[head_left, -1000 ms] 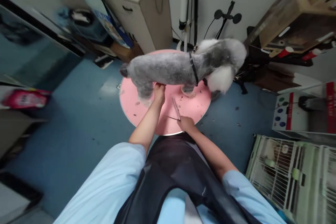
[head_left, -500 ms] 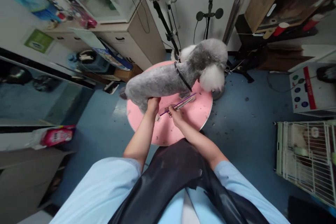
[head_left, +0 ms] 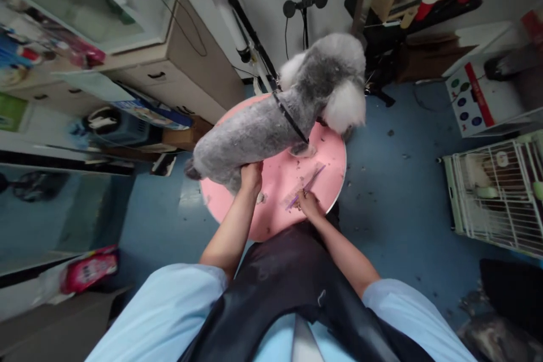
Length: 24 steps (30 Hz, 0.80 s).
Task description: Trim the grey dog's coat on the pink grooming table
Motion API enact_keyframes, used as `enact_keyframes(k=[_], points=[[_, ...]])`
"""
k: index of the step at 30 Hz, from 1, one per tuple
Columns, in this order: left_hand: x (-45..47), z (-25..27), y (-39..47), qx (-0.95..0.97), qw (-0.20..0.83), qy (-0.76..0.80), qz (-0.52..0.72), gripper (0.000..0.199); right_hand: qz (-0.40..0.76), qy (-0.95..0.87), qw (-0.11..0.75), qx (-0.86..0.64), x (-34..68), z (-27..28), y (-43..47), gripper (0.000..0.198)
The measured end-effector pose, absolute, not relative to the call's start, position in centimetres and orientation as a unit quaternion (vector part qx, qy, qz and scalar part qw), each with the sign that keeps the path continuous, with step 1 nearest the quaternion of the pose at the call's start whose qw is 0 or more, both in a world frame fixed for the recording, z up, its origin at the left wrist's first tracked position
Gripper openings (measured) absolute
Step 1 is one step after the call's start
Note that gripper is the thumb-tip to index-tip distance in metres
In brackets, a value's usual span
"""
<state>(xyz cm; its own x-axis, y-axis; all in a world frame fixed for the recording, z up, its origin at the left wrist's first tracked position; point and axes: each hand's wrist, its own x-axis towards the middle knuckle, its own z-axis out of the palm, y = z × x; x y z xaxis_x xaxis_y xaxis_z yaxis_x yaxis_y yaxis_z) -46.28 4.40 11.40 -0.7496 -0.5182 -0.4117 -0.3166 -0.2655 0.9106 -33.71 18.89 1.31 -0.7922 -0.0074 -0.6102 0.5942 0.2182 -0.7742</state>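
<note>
A grey dog (head_left: 250,130) with a paler, fluffy head stands on a round pink grooming table (head_left: 275,220), facing right. A black strap (head_left: 291,119) runs round its body behind the neck. My left hand (head_left: 252,175) is closed at the dog's rear underside, by the hind leg; its fingertips are hidden by the body. My right hand (head_left: 308,203) is over the table's near right part, apart from the dog, closed on a purple comb (head_left: 319,172) and scissors. The scissors are blurred and mostly covered by the comb and fingers.
A grooming arm (head_left: 229,17) with a black tether rises behind the dog. Drawers (head_left: 156,76) stand at the left, a wire cage (head_left: 496,192) at the right. A black stand (head_left: 304,11) is at the wall. Hair clippings lie on the table and the blue floor (head_left: 382,198).
My right hand has moved right and nearer to me with the comb and scissors, away from the dog. My left hand stays at the hind leg. The view has shifted.
</note>
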Motion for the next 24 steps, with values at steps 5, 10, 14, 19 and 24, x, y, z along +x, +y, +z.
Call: enact_keyframes(k=[5, 10, 14, 19, 24], points=[[-46.4, 11.6, 4.3, 0.337, 0.064, -0.593, -0.728, 0.022, -0.615, 0.701, 0.300, 0.203, -33.8, 1.8, 19.1, 0.018], [-46.5, 11.3, 3.9, 0.313, 0.035, -0.644, -0.698, 0.018, -0.529, 0.823, 0.168, 0.121, -37.6, 5.1, 16.5, 0.014], [-46.5, 11.0, 3.6, 0.304, 0.038, -0.643, -0.701, 0.018, -0.428, 0.874, 0.178, 0.148, -39.4, 6.2, 15.8, 0.025], [-46.4, 10.4, 3.4, 0.282, 0.049, -0.653, -0.701, 0.015, -0.408, 0.882, 0.188, 0.143, -40.0, 5.8, 16.2, 0.034], [-46.4, 10.2, 3.1, 0.285, 0.039, -0.652, -0.702, 0.014, -0.386, 0.885, 0.213, 0.147, -40.1, 5.6, 16.3, 0.033]])
